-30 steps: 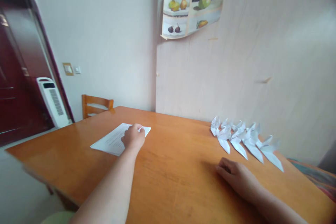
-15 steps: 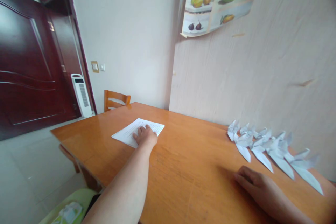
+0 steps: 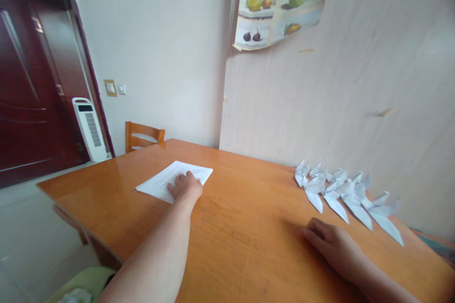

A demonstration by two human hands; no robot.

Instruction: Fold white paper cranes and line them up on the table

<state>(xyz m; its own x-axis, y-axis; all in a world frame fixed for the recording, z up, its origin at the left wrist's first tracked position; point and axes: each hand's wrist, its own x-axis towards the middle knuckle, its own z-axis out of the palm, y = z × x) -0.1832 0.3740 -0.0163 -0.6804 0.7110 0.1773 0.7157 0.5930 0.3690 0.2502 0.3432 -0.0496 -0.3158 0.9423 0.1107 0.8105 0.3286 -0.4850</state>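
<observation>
My left hand (image 3: 185,186) reaches out over a stack of printed paper sheets (image 3: 156,183) on the table's left side. Its fingers are spread a little and rest on the top sheet, on the near right part of the stack. My right hand (image 3: 322,236) lies on the wooden table at the right with its fingers curled in and nothing visible in them. Just beyond it stand several folded white paper birds (image 3: 337,189), set in rows, their long pointed ends towards me.
The orange-brown wooden table (image 3: 245,213) runs up to the wall. A wooden chair (image 3: 144,135) stands behind its far left end. At the lower left is a pale green stool or basin (image 3: 83,279). A white tower heater (image 3: 90,128) stands by the dark red door (image 3: 21,99).
My view has turned slightly to the right, so everything sits further left in the picture. My left hand stays on the paper stack and my right hand stays on the table.
</observation>
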